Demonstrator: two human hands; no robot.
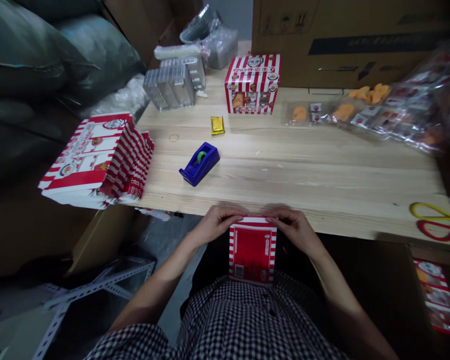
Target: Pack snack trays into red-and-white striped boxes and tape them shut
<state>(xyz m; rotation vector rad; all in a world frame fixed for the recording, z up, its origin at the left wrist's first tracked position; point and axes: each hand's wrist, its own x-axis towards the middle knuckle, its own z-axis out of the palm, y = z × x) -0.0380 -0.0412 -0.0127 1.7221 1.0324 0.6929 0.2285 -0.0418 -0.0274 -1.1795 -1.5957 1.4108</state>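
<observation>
Left hand [218, 223], right hand [294, 227]: fingers pinching striped carton [252, 252] at 11 and 1 o'clock; tape dispenser [202, 167] beyond, at 11.

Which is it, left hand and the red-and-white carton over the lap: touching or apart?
Touching: in the head view, the thumb of the left hand presses the top-left edge of the carton.

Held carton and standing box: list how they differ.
The held carton shows a mostly red panel with striped sides; the standing box has stripes across its top.
The held carton is pinched at its upper edge by the left hand and right hand; the standing box rests untouched on the table.
Both are red and white.
</observation>
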